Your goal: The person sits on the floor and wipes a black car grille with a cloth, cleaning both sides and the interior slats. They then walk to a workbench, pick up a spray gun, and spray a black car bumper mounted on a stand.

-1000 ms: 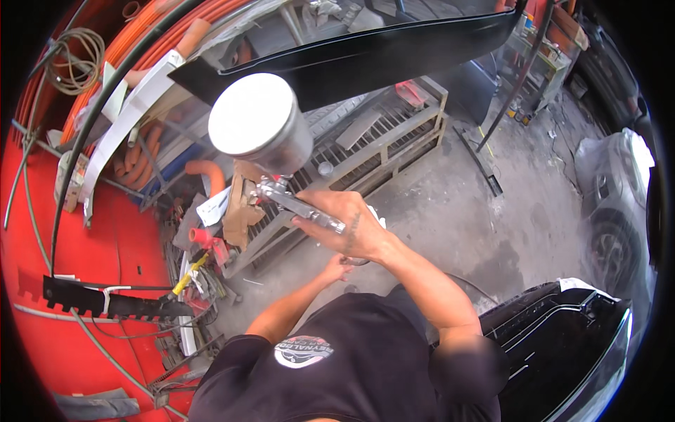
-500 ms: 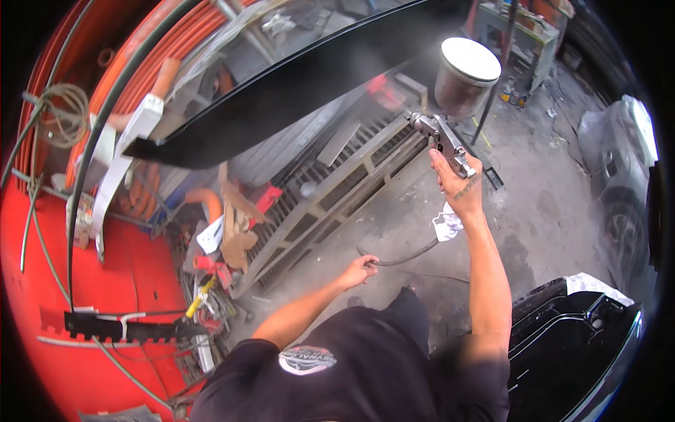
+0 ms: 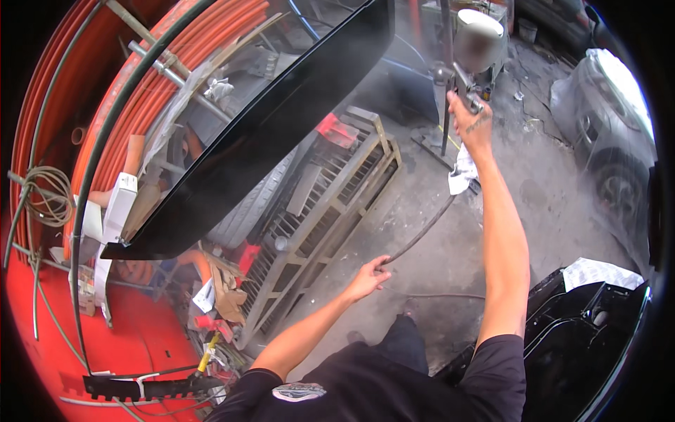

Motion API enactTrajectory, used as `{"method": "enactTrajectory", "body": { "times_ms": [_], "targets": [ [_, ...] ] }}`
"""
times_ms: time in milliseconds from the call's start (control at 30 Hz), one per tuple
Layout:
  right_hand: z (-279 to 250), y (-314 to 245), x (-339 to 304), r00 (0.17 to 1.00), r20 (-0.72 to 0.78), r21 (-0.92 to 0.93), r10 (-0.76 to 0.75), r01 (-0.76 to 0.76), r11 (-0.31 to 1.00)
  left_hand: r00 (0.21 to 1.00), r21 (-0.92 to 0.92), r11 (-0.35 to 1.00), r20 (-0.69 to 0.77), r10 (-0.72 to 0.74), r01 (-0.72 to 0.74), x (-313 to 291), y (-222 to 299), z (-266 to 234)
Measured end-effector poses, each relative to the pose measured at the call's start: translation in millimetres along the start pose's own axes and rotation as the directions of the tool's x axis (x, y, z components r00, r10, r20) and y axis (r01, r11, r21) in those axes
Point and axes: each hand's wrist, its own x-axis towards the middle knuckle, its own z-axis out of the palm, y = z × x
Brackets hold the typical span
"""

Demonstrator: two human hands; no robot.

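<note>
My right hand (image 3: 473, 128) is wrapped around the handle of a metal spray gun (image 3: 460, 83), held out at the far right. A cup with a white lid (image 3: 481, 24) sits on top of the gun. The dark air hose (image 3: 427, 228) curves down from the gun, with a white cloth (image 3: 462, 173) around it below the handle. Nearer to me, my left hand (image 3: 367, 279) is closed on the hose. A long glossy black panel (image 3: 264, 137) hangs slantwise to the left of the gun, apart from it. Haze hangs around the panel's far end.
Below the panel lies a slatted wooden pallet (image 3: 330, 204). Orange tubing (image 3: 158, 77) and a red surface (image 3: 119, 309) fill the left. Another black panel (image 3: 583, 344) is at my near right. A plastic-covered car (image 3: 605, 133) stands at the far right.
My right hand and the spray gun have moved farther away and slightly right. My left hand still grips the hose. The view has shifted, and the black panel appears more steeply slanted.
</note>
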Motion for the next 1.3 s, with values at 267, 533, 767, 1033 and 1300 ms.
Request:
{"method": "enactTrajectory", "body": {
  "times_ms": [267, 533, 767, 1033, 1300],
  "targets": [
    [34.2, 41.2, -19.2, 0.959, -0.247, -0.221, -0.139, 0.084, 0.972, 0.989, -0.075, 0.990, -0.073, -0.128, 0.122, 13.7, -23.2, -21.2],
    [97.2, 61.0, -175.6, 0.996, 0.003, 0.196, -0.093, 0.091, 0.976, 0.958, -0.032, 0.962, -0.087, -0.273, 0.271, -50.7, -159.6, -67.4],
    [159.8, 25.6, -329.0, 0.976, 0.149, 0.246, -0.155, 0.115, 0.962, 0.921, 0.026, 0.931, -0.159, -0.356, 0.365, -127.5, -263.5, -130.6],
    [248.1, -23.6, -473.1, 0.874, 0.170, 0.431, -0.455, 0.350, 0.832, 0.906, -0.038, 0.932, -0.225, -0.359, 0.360, -212.0, -361.0, -205.5],
    [348.6, -45.1, -548.7, 0.641, 0.258, 0.718, -0.723, 0.373, 0.588, 0.849, -0.207, 0.906, -0.322, -0.419, 0.368, -249.8, -433.1, -249.7]
  ]
}}
